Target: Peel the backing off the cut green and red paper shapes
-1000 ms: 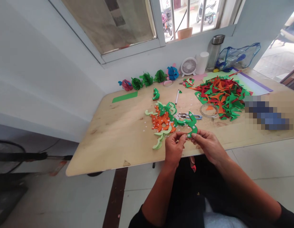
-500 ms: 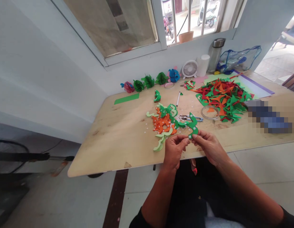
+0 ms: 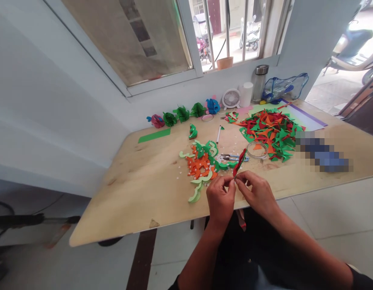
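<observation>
A curved paper cutout, red on the visible face with a green edge, stands upright between my hands. My left hand is closed, thumb and finger pinching its lower end. From the other side, my right hand pinches the same end, its fingertips almost touching the left ones. Just left of my hands lies a group of wavy orange cutouts with small white squares on them, among green and pale green cutouts. Scissors with blue handles rest behind the paper.
A heap of red, orange and green scraps lies on the right of the wooden table. Near it are a roll of clear tape and a white pen. Folded paper shapes, a small fan and a bottle line the wall.
The cutout has turned from its green face to show red, edge nearly towards me. Both hands still pinch its lower end. The whole view has shifted slightly.
</observation>
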`<action>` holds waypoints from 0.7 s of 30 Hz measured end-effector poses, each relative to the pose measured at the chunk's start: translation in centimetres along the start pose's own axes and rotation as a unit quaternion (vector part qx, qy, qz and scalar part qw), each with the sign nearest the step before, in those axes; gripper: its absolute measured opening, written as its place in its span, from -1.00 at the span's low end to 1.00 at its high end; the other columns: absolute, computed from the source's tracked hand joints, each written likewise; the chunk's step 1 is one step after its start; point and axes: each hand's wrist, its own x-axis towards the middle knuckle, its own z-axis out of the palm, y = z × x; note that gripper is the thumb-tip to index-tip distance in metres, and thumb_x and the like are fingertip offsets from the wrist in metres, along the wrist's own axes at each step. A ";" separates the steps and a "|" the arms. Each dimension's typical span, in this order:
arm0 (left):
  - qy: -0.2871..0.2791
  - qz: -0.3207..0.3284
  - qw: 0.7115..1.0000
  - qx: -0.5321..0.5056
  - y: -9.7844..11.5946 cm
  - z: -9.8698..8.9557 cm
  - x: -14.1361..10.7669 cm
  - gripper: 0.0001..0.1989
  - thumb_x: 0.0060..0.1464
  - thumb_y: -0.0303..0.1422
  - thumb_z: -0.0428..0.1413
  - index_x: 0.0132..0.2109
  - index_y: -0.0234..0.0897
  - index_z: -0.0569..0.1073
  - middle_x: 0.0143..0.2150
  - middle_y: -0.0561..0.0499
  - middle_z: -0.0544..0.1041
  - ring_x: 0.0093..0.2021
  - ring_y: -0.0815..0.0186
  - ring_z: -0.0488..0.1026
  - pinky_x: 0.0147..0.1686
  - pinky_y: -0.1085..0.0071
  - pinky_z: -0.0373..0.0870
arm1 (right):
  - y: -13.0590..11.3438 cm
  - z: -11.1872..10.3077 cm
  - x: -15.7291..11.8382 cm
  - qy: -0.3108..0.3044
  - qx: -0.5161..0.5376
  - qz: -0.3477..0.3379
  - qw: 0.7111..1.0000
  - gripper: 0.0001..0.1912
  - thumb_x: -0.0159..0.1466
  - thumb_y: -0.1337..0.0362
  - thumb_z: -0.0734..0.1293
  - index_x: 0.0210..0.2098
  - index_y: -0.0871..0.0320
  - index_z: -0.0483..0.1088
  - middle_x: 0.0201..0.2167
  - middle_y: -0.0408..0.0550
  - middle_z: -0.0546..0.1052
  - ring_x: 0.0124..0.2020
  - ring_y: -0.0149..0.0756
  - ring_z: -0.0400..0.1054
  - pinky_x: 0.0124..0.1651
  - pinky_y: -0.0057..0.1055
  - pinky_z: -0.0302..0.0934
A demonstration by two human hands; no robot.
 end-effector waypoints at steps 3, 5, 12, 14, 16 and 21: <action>-0.009 0.051 0.998 0.041 -0.1 -0.1 0.0 -0.88 0.05 -0.47 0.08 -0.31 -0.28 0.52 -0.39 -0.02 0.55 -0.34 0.29 0.45 -0.32 0.41 0.33 | 0.2 -0.1 0.1 -0.012 -0.012 0.018 1.000 -0.82 0.25 0.25 0.21 -0.42 0.13 0.39 -0.48 -0.08 0.51 -0.46 -0.32 0.36 -0.36 -0.42 0.19; -0.014 0.082 0.994 0.068 -0.1 -0.1 0.0 -0.87 0.07 -0.49 0.06 -0.31 -0.29 0.51 -0.37 -0.04 0.54 -0.31 0.27 0.45 -0.31 0.40 0.33 | 0.2 -0.2 0.0 -0.014 -0.020 0.025 0.999 -0.81 0.25 0.24 0.21 -0.43 0.13 0.40 -0.50 -0.09 0.51 -0.49 -0.33 0.36 -0.39 -0.43 0.18; -0.007 0.151 0.977 0.152 0.0 -0.2 -0.3 -0.86 0.13 -0.51 0.01 -0.29 -0.30 0.47 -0.35 -0.06 0.52 -0.27 0.24 0.43 -0.29 0.38 0.31 | -0.2 -0.6 0.0 -0.026 -0.052 0.020 0.998 -0.81 0.25 0.24 0.20 -0.40 0.13 0.41 -0.47 -0.07 0.53 -0.43 -0.28 0.41 -0.35 -0.42 0.18; -0.001 0.160 0.974 0.159 0.0 -0.2 -0.3 -0.86 0.13 -0.52 0.01 -0.29 -0.29 0.46 -0.36 -0.05 0.51 -0.27 0.24 0.43 -0.28 0.38 0.31 | -0.2 -0.5 0.1 -0.031 -0.058 0.014 0.998 -0.82 0.24 0.25 0.21 -0.40 0.12 0.42 -0.46 -0.07 0.54 -0.42 -0.27 0.42 -0.34 -0.42 0.18; 0.004 0.163 0.973 0.162 0.0 -0.2 -0.3 -0.86 0.12 -0.53 0.02 -0.28 -0.29 0.46 -0.36 -0.05 0.51 -0.27 0.25 0.43 -0.27 0.38 0.30 | -0.2 -0.4 0.1 -0.030 -0.068 0.008 0.997 -0.82 0.24 0.26 0.21 -0.39 0.12 0.43 -0.45 -0.06 0.55 -0.42 -0.27 0.43 -0.34 -0.42 0.18; 0.005 0.145 0.979 0.145 -0.3 0.0 -0.3 -0.87 0.11 -0.53 0.03 -0.30 -0.27 0.46 -0.37 -0.03 0.51 -0.28 0.26 0.42 -0.30 0.40 0.30 | -0.1 0.0 0.0 -0.013 -0.086 0.016 0.996 -0.83 0.21 0.30 0.22 -0.40 0.13 0.44 -0.48 -0.07 0.54 -0.44 -0.27 0.43 -0.36 -0.42 0.17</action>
